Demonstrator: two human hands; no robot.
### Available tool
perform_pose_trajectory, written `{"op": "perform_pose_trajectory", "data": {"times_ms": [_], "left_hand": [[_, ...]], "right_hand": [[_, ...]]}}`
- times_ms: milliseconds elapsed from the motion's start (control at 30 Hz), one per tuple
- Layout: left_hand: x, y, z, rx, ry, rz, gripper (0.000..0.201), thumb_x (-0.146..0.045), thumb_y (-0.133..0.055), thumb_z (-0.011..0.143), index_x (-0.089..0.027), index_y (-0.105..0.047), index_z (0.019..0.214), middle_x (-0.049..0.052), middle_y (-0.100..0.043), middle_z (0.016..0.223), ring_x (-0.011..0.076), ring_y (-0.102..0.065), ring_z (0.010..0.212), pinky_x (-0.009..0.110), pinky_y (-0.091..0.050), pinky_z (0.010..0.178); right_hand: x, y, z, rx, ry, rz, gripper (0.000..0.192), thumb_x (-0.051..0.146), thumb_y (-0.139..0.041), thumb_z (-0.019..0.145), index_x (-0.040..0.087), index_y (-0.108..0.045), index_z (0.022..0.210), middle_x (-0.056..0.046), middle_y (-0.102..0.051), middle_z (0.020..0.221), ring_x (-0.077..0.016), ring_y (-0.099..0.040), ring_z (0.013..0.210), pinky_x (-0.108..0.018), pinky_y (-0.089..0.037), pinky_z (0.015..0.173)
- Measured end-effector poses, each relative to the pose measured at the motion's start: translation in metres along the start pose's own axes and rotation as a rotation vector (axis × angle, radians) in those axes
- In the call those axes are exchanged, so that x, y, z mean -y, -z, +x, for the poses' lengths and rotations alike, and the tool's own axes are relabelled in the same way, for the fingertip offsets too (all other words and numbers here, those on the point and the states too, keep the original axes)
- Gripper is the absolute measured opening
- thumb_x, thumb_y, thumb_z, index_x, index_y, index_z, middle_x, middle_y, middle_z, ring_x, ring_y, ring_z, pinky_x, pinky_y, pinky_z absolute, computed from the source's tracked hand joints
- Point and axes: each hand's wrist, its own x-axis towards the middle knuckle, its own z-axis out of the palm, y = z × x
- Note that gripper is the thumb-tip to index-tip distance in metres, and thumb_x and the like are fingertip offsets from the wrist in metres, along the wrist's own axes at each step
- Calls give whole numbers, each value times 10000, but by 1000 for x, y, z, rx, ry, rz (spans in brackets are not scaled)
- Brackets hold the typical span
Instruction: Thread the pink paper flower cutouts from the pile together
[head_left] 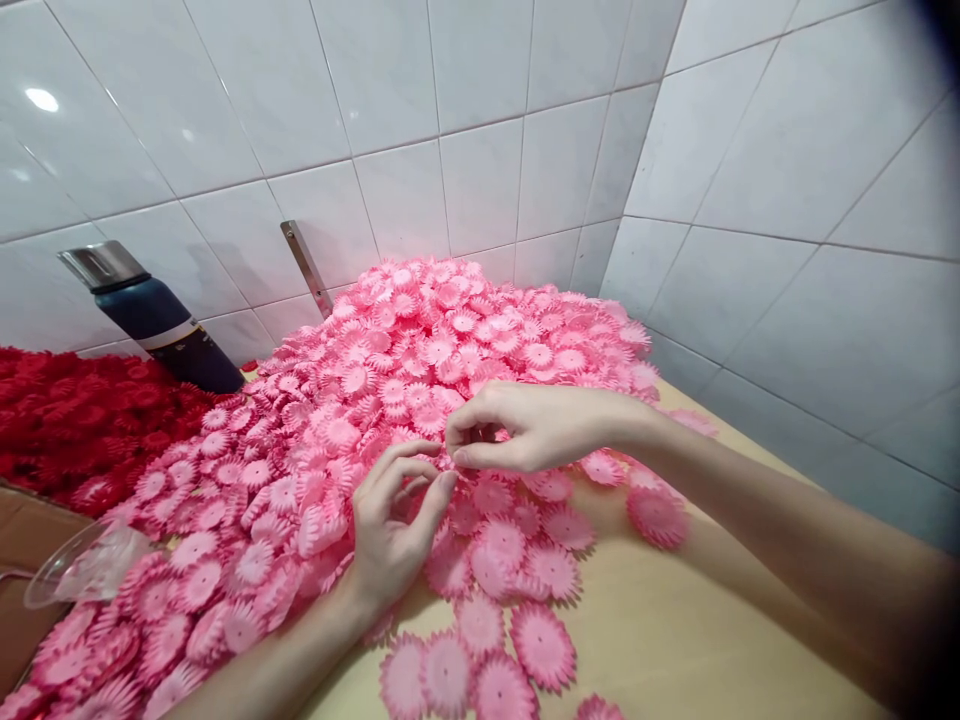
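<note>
Fingers (469,432) of the right hand (536,425) are pinched narrowly together over the front of a large pile of pink flower pieces (420,370), and a small pink piece seems to be nipped between thumb and forefinger, though it is too hidden to be told for certain. Just below and beside them, the left hand (390,525) is held with its fingers (439,492) loosely curled and partly spread, the thumb and forefinger raised toward the right hand's pinch; whether anything is gripped by it cannot be told. Both hands are placed above the near slope of the pink pile, which is heaped on a light wooden surface (660,640) in a corner of white tiled walls (787,200). Loose pink flower pieces are scattered flat across the surface near the wrists. A heap of red flower pieces (82,420) is seen at the left, with a dark flask (154,318) leaned against the wall behind it. A clear plastic cup (86,565) is laid on its side at the left edge.
</note>
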Motion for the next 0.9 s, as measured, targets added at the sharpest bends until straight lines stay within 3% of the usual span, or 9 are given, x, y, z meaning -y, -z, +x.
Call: {"op": "perform_pose_trajectory", "data": {"times_ms": [133, 233, 433, 600, 900], "left_hand": [[2, -2, -1, -21, 15, -9, 62, -137, -642, 857, -190, -646, 889, 37, -687, 945, 140, -671, 891, 227, -562, 782], [2, -4, -2, -33, 55, -63, 129, -136, -626, 872, -204, -624, 981, 9, -686, 894, 109, -677, 820, 193, -563, 742], [2, -4, -1, -81, 42, -54, 105, -123, -610, 868, -188, -618, 951, 11, -671, 862, 114, -666, 796, 202, -555, 720], [5, -2, -2, -76, 22, 10, 135, -107, -564, 874, -198, -649, 927, 8, -684, 841, 123, -653, 775, 214, -539, 702], [7, -3, -2, -101, 26, -2, 102, -124, -586, 862, -189, -646, 912, 13, -674, 821, 133, -647, 764, 233, -534, 703]], "right_hand": [[-1, 0, 0, -6, -6, -27, 136, 187, -489, 883, 160, -586, 793, 16, -574, 714, -93, -469, 603, -235, -363, 541], [0, 0, -1, -12, -20, -58, 143, 195, -489, 890, 159, -599, 806, 4, -598, 745, -103, -495, 639, -240, -377, 572], [0, 1, -1, -32, -6, -74, 124, 156, -487, 864, 161, -588, 793, -3, -621, 760, -108, -523, 661, -246, -391, 601], [-4, 4, -4, -92, -28, -152, 123, 112, -478, 794, 175, -494, 689, 21, -527, 644, -91, -446, 566, -244, -347, 533], [-8, 5, -6, -296, -175, -516, 235, 145, -472, 785, 195, -316, 616, 2, -431, 602, -107, -364, 548, -275, -249, 488]]}}
